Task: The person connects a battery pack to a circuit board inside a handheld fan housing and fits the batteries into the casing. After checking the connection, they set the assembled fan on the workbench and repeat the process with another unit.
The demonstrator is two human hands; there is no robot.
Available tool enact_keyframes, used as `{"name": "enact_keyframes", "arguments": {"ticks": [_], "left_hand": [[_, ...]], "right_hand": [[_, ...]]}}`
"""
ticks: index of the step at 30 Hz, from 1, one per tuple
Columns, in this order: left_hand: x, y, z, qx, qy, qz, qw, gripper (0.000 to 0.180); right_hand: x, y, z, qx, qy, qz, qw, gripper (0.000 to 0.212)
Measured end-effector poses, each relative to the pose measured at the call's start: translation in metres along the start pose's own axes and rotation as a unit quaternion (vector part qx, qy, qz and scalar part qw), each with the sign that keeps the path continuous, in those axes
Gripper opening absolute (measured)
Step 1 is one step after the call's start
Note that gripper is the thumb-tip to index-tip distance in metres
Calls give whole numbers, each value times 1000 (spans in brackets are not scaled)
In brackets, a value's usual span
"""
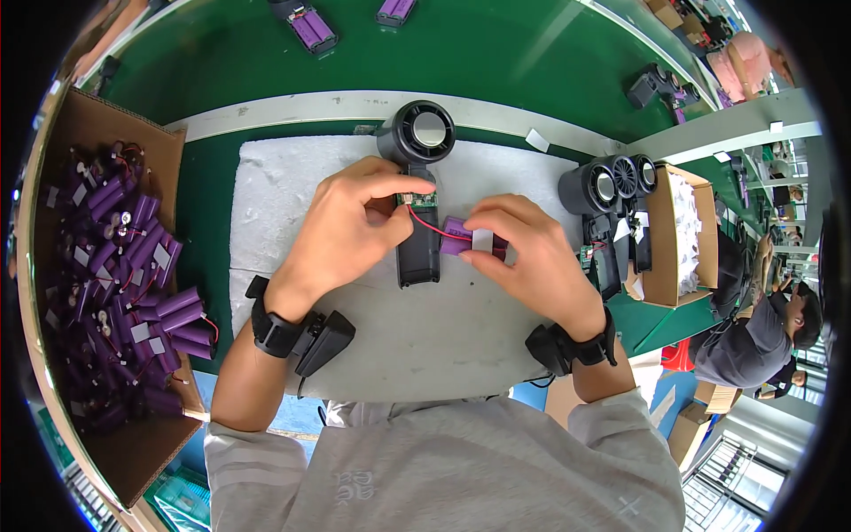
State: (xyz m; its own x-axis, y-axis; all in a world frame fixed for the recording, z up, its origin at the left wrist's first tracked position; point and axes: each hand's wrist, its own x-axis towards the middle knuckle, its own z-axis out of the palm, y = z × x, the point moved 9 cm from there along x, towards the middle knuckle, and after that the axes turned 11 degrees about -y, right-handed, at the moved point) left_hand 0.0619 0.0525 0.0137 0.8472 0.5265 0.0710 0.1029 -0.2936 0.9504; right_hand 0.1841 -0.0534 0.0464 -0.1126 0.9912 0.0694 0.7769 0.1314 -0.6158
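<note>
A black handheld fan (418,253) lies on the white foam pad with its round head pointing away from me. Its handle is uncovered, and a green circuit board (424,200) shows near the neck. My left hand (346,217) grips the fan there, the index finger across the neck and the thumb at the handle's left side. In my right hand (523,253), between thumb and fingers, is a purple battery pack (455,238) with a white patch, just right of the handle. A red wire (425,223) runs from the pack to the board by my left fingertips.
The foam pad (275,177) rests on a green table. At left stands a cardboard box (168,133) heaped with battery packs. Several fans (589,188) and a box of white pieces (687,239) are at right. Beyond a pale rail, battery parts (312,31) lie on green. People sit at right.
</note>
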Motion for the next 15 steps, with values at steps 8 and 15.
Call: {"name": "enact_keyframes", "arguments": {"ticks": [8, 15], "left_hand": [[-2, -3, 2, -28, -22, -14, 999, 32], [-1, -8, 3, -43, -22, -35, 998, 31]], "right_hand": [[-7, -8, 5, -57, -13, -15, 998, 26], [-10, -9, -1, -74, 22, -32, 997, 17]]}}
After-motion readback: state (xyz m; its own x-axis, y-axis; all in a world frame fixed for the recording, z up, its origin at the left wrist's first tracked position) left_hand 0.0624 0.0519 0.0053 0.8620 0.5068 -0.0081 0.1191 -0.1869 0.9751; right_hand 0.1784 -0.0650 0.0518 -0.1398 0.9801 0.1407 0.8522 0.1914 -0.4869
